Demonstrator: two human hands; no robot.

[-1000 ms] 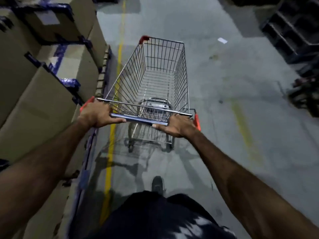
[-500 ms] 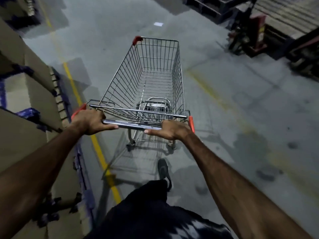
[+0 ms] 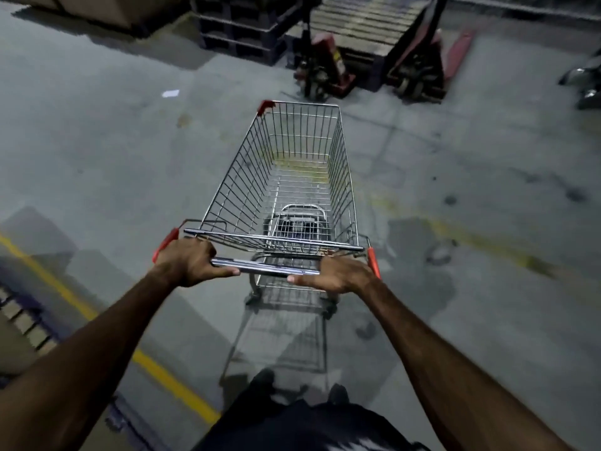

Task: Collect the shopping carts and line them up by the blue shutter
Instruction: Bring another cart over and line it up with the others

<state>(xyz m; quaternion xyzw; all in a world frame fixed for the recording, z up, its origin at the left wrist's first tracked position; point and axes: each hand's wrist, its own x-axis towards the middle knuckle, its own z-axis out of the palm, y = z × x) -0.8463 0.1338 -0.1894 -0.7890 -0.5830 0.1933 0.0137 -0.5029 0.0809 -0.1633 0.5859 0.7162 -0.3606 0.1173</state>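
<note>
One shopping cart (image 3: 292, 183) stands on the grey concrete floor (image 3: 97, 151) directly ahead of the person, its wire basket holding nothing. Beyond its front edge sit two red pallet jacks (image 3: 325, 63), parked against a wooden pallet (image 3: 367, 21), with what looks like a stack of dark plastic pallets (image 3: 240, 27) to their left (the blur makes that hard to confirm). Two yellow floor lines (image 3: 156, 366) are visible. Both arms reach forward, nearly straight. The left hand (image 3: 188, 263) curls round the handle bar (image 3: 263, 267) near its left end; the right hand (image 3: 338, 275) grips it near the right end, thumb lying along the bar.
</note>
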